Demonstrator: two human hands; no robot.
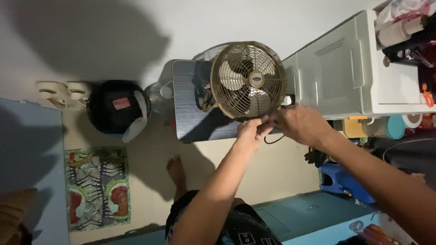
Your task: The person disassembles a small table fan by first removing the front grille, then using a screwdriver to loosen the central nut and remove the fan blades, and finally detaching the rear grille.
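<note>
Hands on fan w/ brass-coloured guard, over dark table.
Table (188, 113) sits behind our grip; fan (248, 80) just above it. Left hand (252, 129) pinches guard's lower rim, right hand (303, 124) curled alongside — hold unclear.

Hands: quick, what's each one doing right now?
Left hand: fingers pinched on the lower rim of the fan grille.
Right hand: at the fan's base, blurred; grip cannot be told.
</note>
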